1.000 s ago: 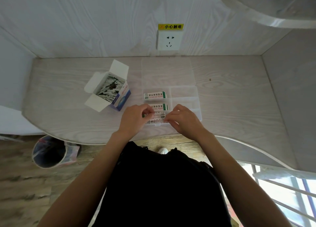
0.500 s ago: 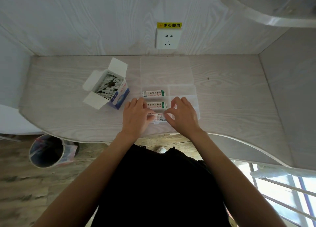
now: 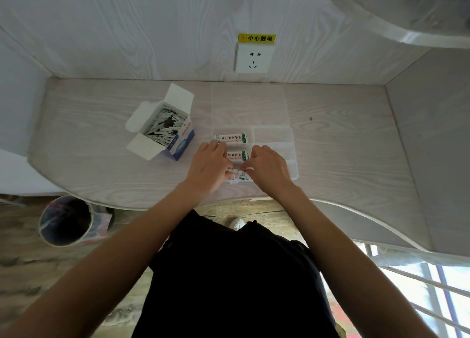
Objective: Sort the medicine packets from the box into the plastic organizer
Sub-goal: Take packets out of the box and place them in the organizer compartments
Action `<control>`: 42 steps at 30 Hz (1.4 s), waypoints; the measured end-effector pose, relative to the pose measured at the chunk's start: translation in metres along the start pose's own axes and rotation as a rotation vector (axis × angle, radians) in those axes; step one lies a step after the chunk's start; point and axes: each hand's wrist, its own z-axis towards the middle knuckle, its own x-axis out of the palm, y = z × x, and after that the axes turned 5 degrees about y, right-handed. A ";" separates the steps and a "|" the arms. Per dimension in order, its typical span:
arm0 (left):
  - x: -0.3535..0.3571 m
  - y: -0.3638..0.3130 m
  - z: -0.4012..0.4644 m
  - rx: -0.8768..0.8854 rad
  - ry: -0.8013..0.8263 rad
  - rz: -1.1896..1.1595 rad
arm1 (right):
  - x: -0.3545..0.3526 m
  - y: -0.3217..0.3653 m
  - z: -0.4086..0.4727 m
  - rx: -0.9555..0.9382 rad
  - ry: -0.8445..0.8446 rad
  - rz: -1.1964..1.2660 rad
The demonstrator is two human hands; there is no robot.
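A clear plastic organizer [image 3: 290,146] lies open on the desk, its lid [image 3: 249,103] flat behind it. White medicine packets with green ends lie in its left compartments: one at the back [image 3: 230,138], one in the middle [image 3: 237,155], and a small stack at the front [image 3: 237,174]. My left hand [image 3: 207,168] and my right hand [image 3: 269,168] both pinch the front stack of packets from either side, low in the front left compartment. An open white and blue box [image 3: 162,126] full of packets stands to the left.
A wall socket [image 3: 253,59] with a yellow warning label sits on the back wall. A bin [image 3: 67,220] stands on the floor below the desk's left edge. A side panel bounds the desk on the right. The desk's curved front edge runs close under my wrists.
Both hands have drawn closer together over the front left compartment and lowered the packets into it. The view has shifted slightly.
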 end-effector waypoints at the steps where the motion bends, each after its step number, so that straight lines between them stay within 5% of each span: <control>1: 0.000 0.001 0.001 0.006 0.005 0.003 | 0.000 0.000 0.000 0.005 0.002 -0.013; 11: 0.004 0.004 -0.010 -0.043 -0.118 0.019 | 0.000 0.002 0.001 0.042 0.052 -0.060; 20: 0.001 0.002 -0.005 -0.052 -0.065 0.081 | 0.000 0.003 0.002 0.030 0.042 -0.045; 26: 0.000 0.004 -0.007 -0.028 -0.089 0.102 | -0.002 0.008 0.000 0.066 0.037 -0.232; 42: 0.009 0.005 -0.010 -0.011 -0.134 0.037 | 0.009 0.012 -0.003 0.184 0.000 0.056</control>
